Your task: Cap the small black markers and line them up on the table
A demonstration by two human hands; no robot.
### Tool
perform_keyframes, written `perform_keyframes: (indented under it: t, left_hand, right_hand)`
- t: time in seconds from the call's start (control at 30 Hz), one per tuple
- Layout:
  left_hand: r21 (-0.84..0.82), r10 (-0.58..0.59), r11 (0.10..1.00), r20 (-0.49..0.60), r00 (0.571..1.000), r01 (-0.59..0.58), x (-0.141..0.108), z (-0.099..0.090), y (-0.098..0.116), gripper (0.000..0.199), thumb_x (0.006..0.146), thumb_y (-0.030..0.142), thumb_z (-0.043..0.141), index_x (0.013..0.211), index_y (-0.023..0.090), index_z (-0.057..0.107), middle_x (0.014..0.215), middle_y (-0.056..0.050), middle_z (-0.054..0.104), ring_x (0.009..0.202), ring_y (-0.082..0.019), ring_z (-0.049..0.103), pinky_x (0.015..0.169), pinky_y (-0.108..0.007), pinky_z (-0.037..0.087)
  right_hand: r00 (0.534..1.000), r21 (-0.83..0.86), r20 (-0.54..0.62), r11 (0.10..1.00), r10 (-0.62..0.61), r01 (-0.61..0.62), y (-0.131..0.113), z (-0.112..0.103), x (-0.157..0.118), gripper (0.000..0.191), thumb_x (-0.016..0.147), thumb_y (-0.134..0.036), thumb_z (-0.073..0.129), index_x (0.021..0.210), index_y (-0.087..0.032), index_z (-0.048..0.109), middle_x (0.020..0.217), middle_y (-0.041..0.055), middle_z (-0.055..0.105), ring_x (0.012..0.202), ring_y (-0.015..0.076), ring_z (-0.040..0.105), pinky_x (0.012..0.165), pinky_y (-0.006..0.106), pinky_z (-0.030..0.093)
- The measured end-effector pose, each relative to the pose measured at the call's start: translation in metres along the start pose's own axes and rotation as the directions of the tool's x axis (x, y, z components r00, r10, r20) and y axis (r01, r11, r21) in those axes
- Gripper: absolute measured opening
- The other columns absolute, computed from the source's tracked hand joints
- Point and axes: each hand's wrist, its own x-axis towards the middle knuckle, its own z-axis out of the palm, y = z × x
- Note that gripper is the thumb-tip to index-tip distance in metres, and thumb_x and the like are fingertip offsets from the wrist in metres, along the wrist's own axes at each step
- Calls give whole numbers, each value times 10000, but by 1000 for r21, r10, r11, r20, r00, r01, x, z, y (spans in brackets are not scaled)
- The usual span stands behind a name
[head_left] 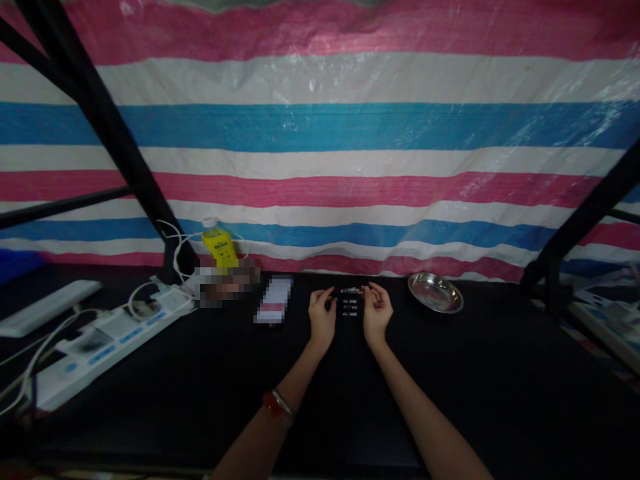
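My left hand (pixel 323 315) and my right hand (pixel 377 312) face each other over the middle of the black table. Between their fingertips is a slim, dark stick-like item (pixel 349 291) with white print, its kind too small to tell. My left fingers pinch around its left end; my right thumb and fingers close on its right end, where a pinkish tip shows. Just below it, between the hands, lie several similar dark items (pixel 349 307) in a neat column, white print facing up. Their dark outlines blend into the table.
Right of my hands sits a round metal dish (pixel 436 293). To the left lie a phone (pixel 274 300) and a long white power strip (pixel 115 347) with cables. A yellow bottle (pixel 220 245) stands behind a blurred patch. Black frame bars (pixel 107 137) and striped sheeting (pixel 320 127) bound the table.
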Motion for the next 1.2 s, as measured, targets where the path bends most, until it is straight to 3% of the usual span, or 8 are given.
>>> perform_keyframes:
  t: [0.17,0.37,0.73,0.93,1.2]
  left_hand:
    - [-17,-34,999,62,998,35,2,-2,1,194,749,83,573,886,178,671,830,-21,569,676,-105,582,704,-263,508]
    - [-39,18,999,82,996,-15,2,-3,2,194,743,91,581,873,195,681,816,-12,579,675,-102,581,705,-259,504]
    - [-41,29,999,141,990,-24,3,-4,3,194,742,127,613,905,203,686,785,-4,574,641,-96,560,684,-250,498]
    - [-62,45,997,173,984,-35,2,-4,4,200,749,157,614,931,208,681,787,-7,589,650,-102,562,688,-253,498]
    - [-74,57,996,247,967,-40,1,-3,6,251,716,123,632,957,194,651,797,-7,609,665,-108,576,679,-249,504]
  right_hand:
    - [999,-28,-47,1000,-9,7,-5,0,-4,366,711,-410,636,963,-156,561,800,46,645,692,147,638,724,306,503]
    - [994,-90,-92,995,-55,47,-5,-3,-5,367,735,-420,606,991,-159,571,810,47,638,733,158,639,740,307,495]
    - [980,-372,31,907,-198,195,-8,-9,-6,305,770,-397,576,951,-169,666,876,72,653,772,169,589,728,310,461]
    - [951,-313,188,902,-247,296,-6,-12,-6,244,773,-355,583,939,-214,692,944,75,665,930,203,578,809,358,468]
    - [939,-350,198,875,-280,334,-8,-10,-11,271,761,-329,605,999,-213,661,912,62,649,845,177,586,755,315,462]
